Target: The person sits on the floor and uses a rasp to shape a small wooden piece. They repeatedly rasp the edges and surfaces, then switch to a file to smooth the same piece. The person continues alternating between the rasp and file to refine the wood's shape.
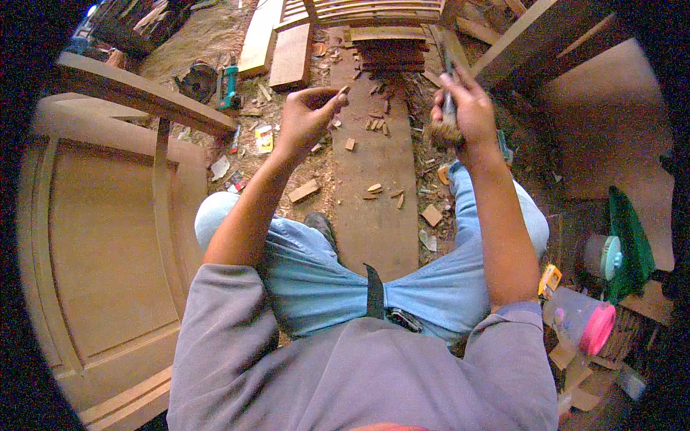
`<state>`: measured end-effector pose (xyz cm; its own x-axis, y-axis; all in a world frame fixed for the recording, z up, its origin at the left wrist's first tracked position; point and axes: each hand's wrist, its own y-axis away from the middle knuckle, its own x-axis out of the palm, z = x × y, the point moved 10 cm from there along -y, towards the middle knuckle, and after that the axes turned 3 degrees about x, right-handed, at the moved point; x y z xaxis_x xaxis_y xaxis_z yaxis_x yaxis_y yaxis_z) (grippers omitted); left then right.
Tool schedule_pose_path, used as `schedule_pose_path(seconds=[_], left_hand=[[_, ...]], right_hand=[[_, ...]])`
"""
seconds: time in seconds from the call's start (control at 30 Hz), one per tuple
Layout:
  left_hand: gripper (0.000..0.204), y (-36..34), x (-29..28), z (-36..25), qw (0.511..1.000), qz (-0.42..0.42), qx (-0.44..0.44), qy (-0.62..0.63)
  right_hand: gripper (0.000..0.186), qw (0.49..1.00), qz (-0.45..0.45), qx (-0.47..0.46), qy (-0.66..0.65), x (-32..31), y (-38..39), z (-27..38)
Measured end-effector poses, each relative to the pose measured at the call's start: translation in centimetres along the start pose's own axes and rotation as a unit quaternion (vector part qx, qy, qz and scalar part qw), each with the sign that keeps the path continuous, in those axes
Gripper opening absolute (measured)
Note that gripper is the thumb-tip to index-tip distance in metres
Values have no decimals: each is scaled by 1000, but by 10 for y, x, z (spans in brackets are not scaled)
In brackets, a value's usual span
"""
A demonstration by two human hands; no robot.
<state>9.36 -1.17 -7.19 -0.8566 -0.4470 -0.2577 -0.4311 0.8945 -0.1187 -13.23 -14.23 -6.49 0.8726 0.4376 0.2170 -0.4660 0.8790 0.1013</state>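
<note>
The left hand [309, 118] pinches what looks like a small wood chip [344, 92]; the right hand [468, 115] is wrapped around a brush [443, 135], bristles toward the body. Brushing probably goes best with light strokes, the chip held steady, clear of scraps [374, 188] on the plank [377, 241] between both hands.

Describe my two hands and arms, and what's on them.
The left hand and right hand wear no gloves, and no watch or bracelet shows. Both forearms are bare, below a grey shirt's short, loose left sleeve and right sleeve.
</note>
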Motion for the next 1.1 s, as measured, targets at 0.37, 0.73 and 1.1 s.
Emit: schedule_pose_path(seconds=[0.37, 0.73, 1.1], left_hand=[[31, -6, -28, -6, 977, -44, -102, 183], [33, 1, -15, 4, 950, 19, -161, 267], [30, 30, 47, -9, 955, 203, -147, 162]], right_hand=[[51, 961, 185, -54, 201, 92, 62, 17], [53, 970, 168, -4, 177, 89, 61, 4], [74, 980, 16, -101, 172, 70, 57, 12]])
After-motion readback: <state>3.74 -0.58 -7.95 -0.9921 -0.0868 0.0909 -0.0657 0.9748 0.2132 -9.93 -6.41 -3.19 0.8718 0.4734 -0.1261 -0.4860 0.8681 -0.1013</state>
